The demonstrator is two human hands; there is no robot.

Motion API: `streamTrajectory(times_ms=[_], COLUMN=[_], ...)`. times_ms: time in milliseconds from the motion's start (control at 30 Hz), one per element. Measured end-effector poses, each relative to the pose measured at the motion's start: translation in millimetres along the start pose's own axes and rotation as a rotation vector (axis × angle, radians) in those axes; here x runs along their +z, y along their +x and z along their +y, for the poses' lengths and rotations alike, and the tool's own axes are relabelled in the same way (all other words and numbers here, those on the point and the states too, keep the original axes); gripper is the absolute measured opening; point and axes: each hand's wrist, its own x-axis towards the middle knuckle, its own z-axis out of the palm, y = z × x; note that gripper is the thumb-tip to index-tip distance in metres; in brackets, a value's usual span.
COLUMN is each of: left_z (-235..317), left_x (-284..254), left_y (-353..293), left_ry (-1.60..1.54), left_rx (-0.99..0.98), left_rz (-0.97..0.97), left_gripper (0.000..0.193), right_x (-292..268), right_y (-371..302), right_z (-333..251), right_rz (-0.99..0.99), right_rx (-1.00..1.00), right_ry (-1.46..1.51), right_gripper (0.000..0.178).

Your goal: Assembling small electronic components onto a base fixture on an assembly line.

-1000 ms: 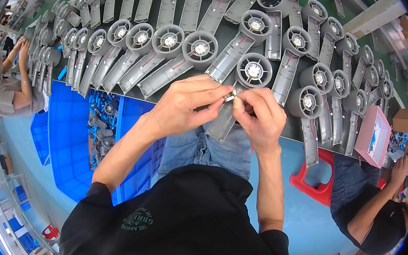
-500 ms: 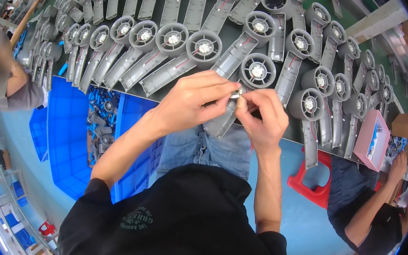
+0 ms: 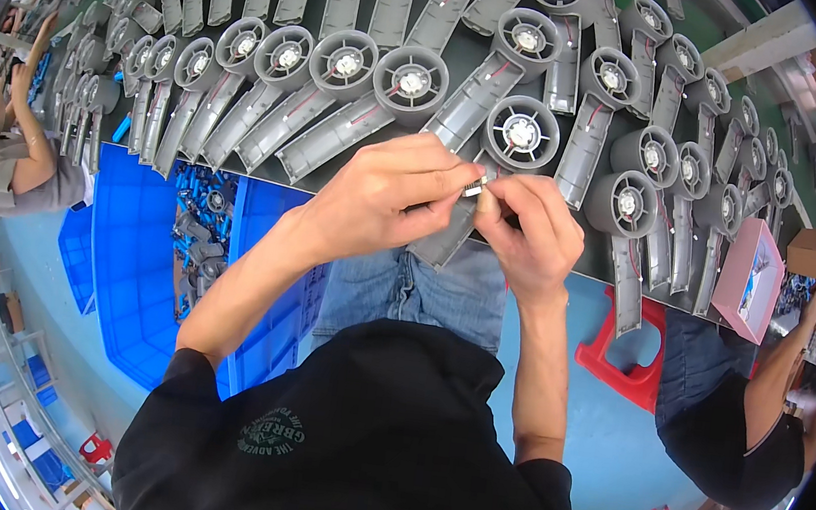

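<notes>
Between my fingertips, in front of my body, is a small silvery part with dark marks [image 3: 474, 187], too small to make out as a kind. My left hand [image 3: 384, 197] pinches it from the left with thumb and forefinger. On its other side, my right hand [image 3: 534, 231] is closed at its edge, thumb and fingertip pressed together. Just beyond the hands sits a grey fan housing [image 3: 521, 135] with a round spoked ring and pale hub. Its trough-shaped handle [image 3: 444, 241] runs toward me beneath the hands, partly hidden by them.
Several rows of similar grey fan housings [image 3: 411, 82] cover the dark green bench. Left of me, a blue bin [image 3: 134, 274] stands near a heap of blue and grey parts. A pink box [image 3: 749, 279], a red stool [image 3: 618, 355] and a co-worker [image 3: 734, 443] are at right.
My hands keep their pinch on the small part, which has turned slightly. My right hand has shifted a little rightward. The right co-worker's hand has moved farther away.
</notes>
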Motion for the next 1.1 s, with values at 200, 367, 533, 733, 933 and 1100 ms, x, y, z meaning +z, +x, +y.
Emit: streamTrajectory(times_ms=[200, 367, 533, 733, 933, 1100], left_z=[-1.8, 2.7, 21.7, -1.7, -174.5, -293.6], left_x=[5.1, 0.8, 3.2, -49.0, -142.7, -178.3], left_y=[0.2, -4.1, 6.4, 93.4, 193.3, 206.2], left_ry=[0.022, 0.006, -0.176, -0.507, -0.278, 0.078], left_rx=[-0.062, -0.183, -0.283, -0.399, -0.630, -0.739], left_rz=[0.065, 0.121, 0.259, 0.542, 0.499, 0.444], left_gripper=[0.034, 0.028, 0.020, 0.022, 0.025, 0.022], right_x=[-2.5, -4.9, -24.8, -30.3, 101.6, 208.9], right_y=[-0.5, -14.1, -16.0, 118.8, 279.8, 310.5], right_z=[-10.1, -60.3, -93.5, -68.0, 64.0, 149.8], right_rz=[0.023, -0.118, -0.015, -0.243, -0.631, -0.684], right_rx=[0.039, 0.769, 1.140, 0.750, 0.584, 0.599], right_ry=[-0.036, 0.059, 0.410, 0.023, -0.078, 0.065], right_gripper=[0.020, 0.013, 0.009, 0.017, 0.033, 0.035])
